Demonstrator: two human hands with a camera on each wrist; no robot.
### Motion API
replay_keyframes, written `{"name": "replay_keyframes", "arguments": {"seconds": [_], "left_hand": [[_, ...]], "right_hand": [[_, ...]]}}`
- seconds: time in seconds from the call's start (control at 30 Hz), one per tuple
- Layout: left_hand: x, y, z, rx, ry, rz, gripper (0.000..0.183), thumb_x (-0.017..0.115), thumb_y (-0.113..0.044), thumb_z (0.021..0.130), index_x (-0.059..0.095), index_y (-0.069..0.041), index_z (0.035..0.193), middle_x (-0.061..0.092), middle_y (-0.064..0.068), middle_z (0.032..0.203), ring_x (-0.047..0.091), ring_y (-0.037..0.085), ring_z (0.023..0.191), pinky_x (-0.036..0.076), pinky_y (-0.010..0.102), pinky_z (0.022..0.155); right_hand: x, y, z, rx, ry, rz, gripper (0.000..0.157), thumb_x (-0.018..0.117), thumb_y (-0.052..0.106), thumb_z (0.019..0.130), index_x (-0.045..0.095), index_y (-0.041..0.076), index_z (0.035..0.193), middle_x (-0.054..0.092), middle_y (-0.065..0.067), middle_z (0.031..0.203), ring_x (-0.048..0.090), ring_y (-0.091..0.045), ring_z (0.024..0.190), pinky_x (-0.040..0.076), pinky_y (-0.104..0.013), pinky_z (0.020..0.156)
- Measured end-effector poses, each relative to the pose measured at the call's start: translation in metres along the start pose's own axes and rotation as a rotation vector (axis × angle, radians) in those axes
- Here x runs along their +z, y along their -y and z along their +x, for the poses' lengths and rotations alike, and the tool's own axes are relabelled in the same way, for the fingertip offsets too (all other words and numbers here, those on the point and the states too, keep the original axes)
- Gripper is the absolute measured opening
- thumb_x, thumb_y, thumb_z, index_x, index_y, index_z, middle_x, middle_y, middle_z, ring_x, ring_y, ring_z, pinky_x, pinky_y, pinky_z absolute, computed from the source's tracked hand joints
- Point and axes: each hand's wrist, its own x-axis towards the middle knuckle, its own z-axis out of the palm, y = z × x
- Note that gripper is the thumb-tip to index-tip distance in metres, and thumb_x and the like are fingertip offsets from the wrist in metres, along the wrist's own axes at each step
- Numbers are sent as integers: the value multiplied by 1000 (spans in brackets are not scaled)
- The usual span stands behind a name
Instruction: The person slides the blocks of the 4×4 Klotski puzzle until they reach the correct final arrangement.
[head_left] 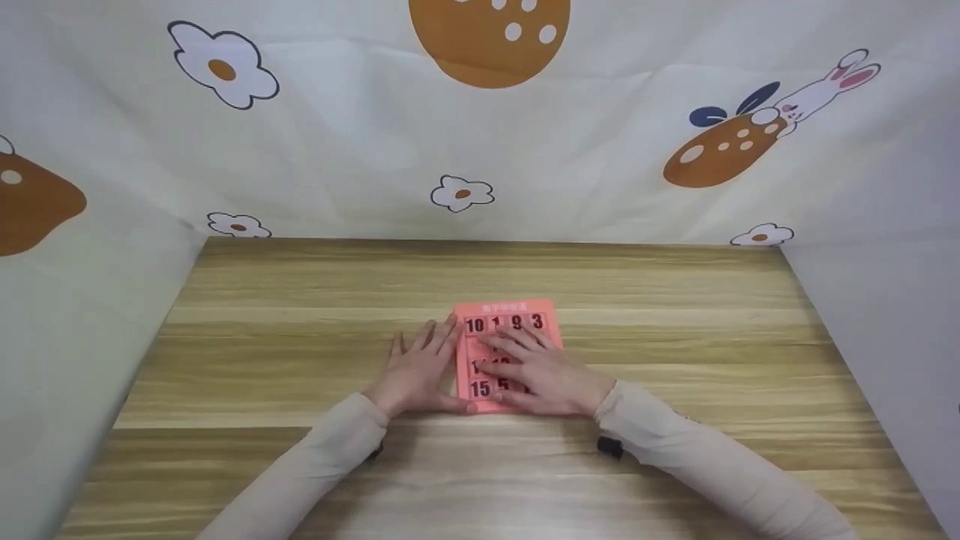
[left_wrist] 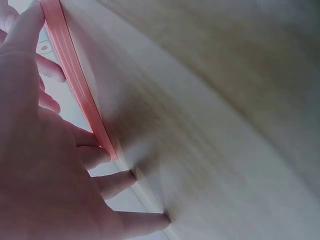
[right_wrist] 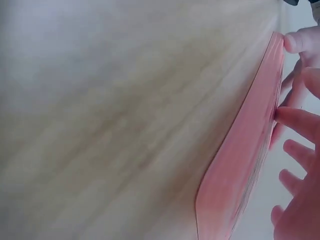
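Observation:
A pink sliding number puzzle (head_left: 517, 307) lies flat on the wooden table, with black numbers on square tiles. Its top row reads 10, 1, 9, 3, while the right hand covers many lower tiles. Along the puzzle's left edge rests my left hand (head_left: 416, 375), fingers spread and thumb at the lower left corner. In the left wrist view, two of its fingertips touch the table beyond the pink frame (left_wrist: 80, 90). My right hand (head_left: 544, 379) reaches over the puzzle from the right, fingers extended across the tiles. One fingertip touches the puzzle's upper face in the right wrist view.
The wood-grain table (head_left: 315, 285) stretches out around the puzzle. A pale cloth (head_left: 337, 150) printed with flowers and a rabbit hangs behind it, and pale walls stand at both sides. A black piece (head_left: 610, 448) shows below the right cuff.

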Motion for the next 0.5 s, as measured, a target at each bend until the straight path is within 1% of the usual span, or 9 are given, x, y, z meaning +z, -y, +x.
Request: {"name": "replay_keyframes", "arguments": {"seconds": [0.1,0.23,0.3,0.37,0.5], "left_hand": [[-1,0,0,-3,6,0,125,67,-75,67,8,-9,156,0,5,162,4,35,145,2,69,107],[-3,-2,1,-5,12,-11,125,68,-75,67,9,-10,156,0,5,162,3,35,145,2,70,108],[-3,-3,1,-6,10,-9,125,68,-75,67,10,-10,156,0,5,162,4,35,145,2,70,107],[-3,-4,2,-9,9,3,125,69,-75,67,10,-9,156,1,5,162,5,35,145,3,70,107],[-4,-5,1,-5,2,31,126,69,-75,66,12,-7,155,2,6,162,8,37,144,8,70,107]], "right_hand": [[-4,-2,4,24,-11,22,50,44,45,100,49,19,143,20,-9,159,15,-35,144,7,-56,115],[-6,-12,15,109,-26,11,53,43,43,101,44,15,147,19,-10,159,16,-35,144,7,-54,116],[-5,-17,20,137,-28,1,55,43,43,101,42,13,148,18,-11,159,17,-36,143,8,-55,115],[-4,-20,22,140,-33,-4,55,43,43,101,42,13,147,20,-12,159,19,-37,142,10,-56,115],[-5,-19,17,108,1,28,56,45,46,100,44,16,147,20,-12,158,15,-36,143,7,-55,115]]}}
